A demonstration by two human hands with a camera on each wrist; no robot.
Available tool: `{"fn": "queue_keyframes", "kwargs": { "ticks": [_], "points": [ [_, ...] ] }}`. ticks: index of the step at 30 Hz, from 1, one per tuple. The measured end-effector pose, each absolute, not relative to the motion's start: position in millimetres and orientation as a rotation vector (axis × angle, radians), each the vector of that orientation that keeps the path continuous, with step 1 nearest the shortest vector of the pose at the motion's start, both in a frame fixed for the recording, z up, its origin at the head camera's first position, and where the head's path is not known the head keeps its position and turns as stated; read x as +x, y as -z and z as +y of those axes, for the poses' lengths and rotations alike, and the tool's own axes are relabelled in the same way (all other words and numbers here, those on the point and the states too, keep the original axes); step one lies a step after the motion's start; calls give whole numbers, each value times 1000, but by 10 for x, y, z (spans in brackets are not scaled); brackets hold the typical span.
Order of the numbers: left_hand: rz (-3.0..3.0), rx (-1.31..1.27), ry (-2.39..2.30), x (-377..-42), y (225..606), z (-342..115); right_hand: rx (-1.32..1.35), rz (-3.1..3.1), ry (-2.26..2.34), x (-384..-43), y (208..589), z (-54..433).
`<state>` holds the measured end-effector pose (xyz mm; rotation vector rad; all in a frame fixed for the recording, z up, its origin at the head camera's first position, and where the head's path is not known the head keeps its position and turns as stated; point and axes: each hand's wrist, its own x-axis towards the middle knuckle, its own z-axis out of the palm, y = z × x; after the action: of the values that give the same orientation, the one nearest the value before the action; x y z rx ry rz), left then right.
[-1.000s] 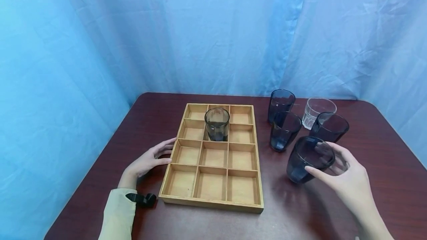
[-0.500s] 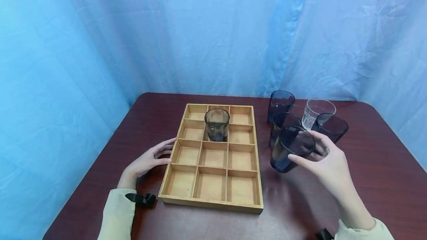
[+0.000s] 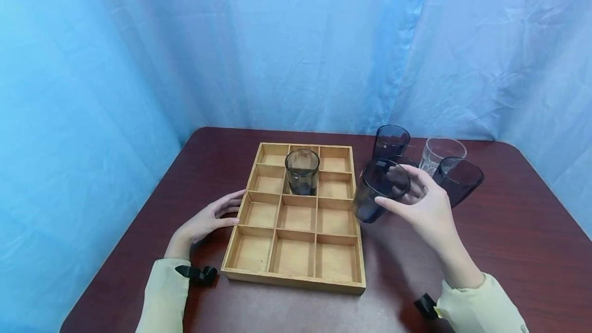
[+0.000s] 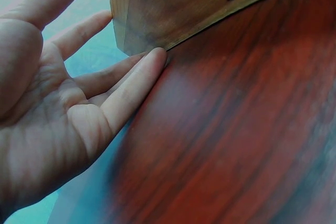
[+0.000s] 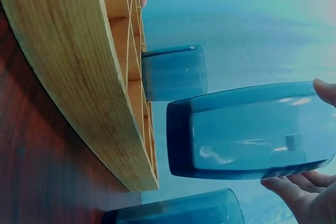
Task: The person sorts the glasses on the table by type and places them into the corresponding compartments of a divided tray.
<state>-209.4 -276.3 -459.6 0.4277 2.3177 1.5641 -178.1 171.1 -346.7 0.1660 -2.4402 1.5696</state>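
Observation:
My right hand point(image 3: 427, 207) grips a dark tinted drinking glass point(image 3: 376, 194) near its rim, thumb on the near side. The glass is slightly tilted, its base by the right edge of a wooden compartment tray point(image 3: 296, 282). In the right wrist view, the held glass point(image 5: 252, 135) hangs above the tray point(image 5: 68, 51) and apart from it. Another tinted glass point(image 3: 301, 173) stands in the tray's middle column, second row from the back. My left hand point(image 3: 208, 222) touches the tray's left side with extended fingers, also seen in the left wrist view, where the fingertips point(image 4: 155, 56) meet the wood.
Right of the tray stand a dark glass point(image 3: 390, 143) at the back, a clear glass point(image 3: 441, 150) and a dark glass point(image 3: 458, 179). One more dark glass point(image 3: 407, 160) is mostly hidden behind the held one. Blue curtains point(image 3: 296, 50) hang behind the brown table point(image 3: 222, 163).
My right hand has carried the held glass left and farther back, from beside the other glasses to the tray's right edge. My left hand stays at the tray.

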Motion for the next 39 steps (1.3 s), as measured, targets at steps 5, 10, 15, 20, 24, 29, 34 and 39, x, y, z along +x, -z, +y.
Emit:
{"fn": "queue_keyframes", "kwargs": {
  "ticks": [5,10,15,20,24,29,34,39],
  "points": [
    [2291,412,-1586,-2084,4594,-2759,200,-2373,-1610,-1887,3516,1613],
    [2308,401,-1568,-2083,4594,-2758,210,-2285,-1672,-1981,3570,1537],
    [2308,408,-1572,-2093,4606,-2759,193,-2150,-1717,-2072,3631,1463],
    [2312,399,-1572,-2090,4610,-2763,206,-2044,-1739,-2169,3708,1389],
    [2310,395,-1581,-2082,4600,-2763,223,-2024,-1735,-2238,3752,1343],
    [2302,401,-1594,-2083,4583,-2758,234,-2068,-1688,-2292,3787,1296],
    [2315,401,-1584,-2097,4585,-2755,224,-2116,-1634,-2329,3803,1243],
    [2320,396,-1575,-2102,4597,-2764,228,-2133,-1647,-2353,3811,1197]
  ]
}}
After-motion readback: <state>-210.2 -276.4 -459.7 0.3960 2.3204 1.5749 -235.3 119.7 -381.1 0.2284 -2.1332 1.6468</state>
